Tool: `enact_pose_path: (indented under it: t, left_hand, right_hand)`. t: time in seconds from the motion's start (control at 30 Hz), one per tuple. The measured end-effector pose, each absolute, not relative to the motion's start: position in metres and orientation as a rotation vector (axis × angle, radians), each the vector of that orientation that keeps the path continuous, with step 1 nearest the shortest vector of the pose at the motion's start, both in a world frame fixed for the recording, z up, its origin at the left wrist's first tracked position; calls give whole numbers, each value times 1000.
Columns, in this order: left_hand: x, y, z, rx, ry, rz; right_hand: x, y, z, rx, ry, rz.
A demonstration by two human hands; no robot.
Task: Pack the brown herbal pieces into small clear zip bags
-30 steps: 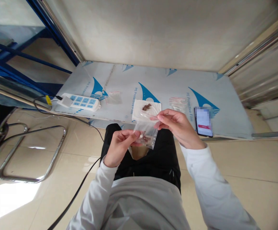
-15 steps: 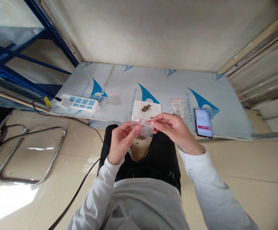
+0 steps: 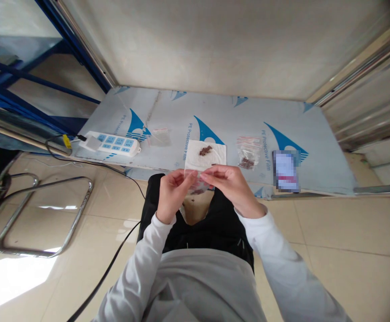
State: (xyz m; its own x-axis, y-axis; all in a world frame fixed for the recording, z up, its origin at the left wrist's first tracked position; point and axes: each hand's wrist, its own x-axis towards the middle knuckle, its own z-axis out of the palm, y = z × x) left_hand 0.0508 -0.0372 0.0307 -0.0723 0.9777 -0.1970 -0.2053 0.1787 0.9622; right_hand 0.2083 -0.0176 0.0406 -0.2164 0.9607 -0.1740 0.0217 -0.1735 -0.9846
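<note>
My left hand (image 3: pixel 175 191) pinches the top edge of a small clear zip bag (image 3: pixel 197 188) between thumb and fingers. On the same edge, close beside those fingertips, my right hand (image 3: pixel 228 183) is closed too. Some dark bits show low in the bag, too blurred to name. Just beyond my hands, a white paper napkin (image 3: pixel 191 157) lies on the table, with a small heap of brown pieces (image 3: pixel 205 151) on it. To the right lie clear zip bags (image 3: pixel 248 152), with brown pieces visible inside.
The table (image 3: pixel 211 105) is covered in printed protective film. A white power strip (image 3: pixel 112 144) with a plugged-in adapter sits at the left, near flat clear bags (image 3: pixel 160 137). At the right lies a phone (image 3: pixel 286 171). A metal-framed chair (image 3: pixel 63 241) stands on the floor to the left.
My right hand has moved left along the bag's top edge, close to my left fingertips. The bags on the right are now less covered by that hand.
</note>
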Motion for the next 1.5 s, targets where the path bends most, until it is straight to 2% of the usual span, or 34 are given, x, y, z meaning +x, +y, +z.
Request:
enact_pose_path:
  t: [0.17,0.37,0.47,0.53,0.8,1.0,1.2,1.5]
  left_hand:
    - [40,-43,27,1143,1109,1234]
    - [33,-67,29,1476,1276,1151]
    - [34,-74,32,1568,1335,1146]
    - [36,-75,31,1547,1326,1130]
    - [36,-71,20,1202,1174,1070]
    - [40,-75,28,1236,1228,1087]
    - [44,-67,37,1342,1157,1033]
    - [37,-67,41,1491,1165,935]
  right_hand:
    - [209,-31,49,-1162,-1426,1364]
    - [204,-57,49,-1246,-1792,805]
    - [203,-66,48,-1260,-1848,685]
    - [205,-69,47,-1296,-1827,742]
    - [226,-63,32,-1410,-1403,1296]
    - [230,-66,36,-1468,-1456,1099]
    - [222,-62,49,-1225,-1344,1448]
    - [211,-50,48,-1243,-1253,1586]
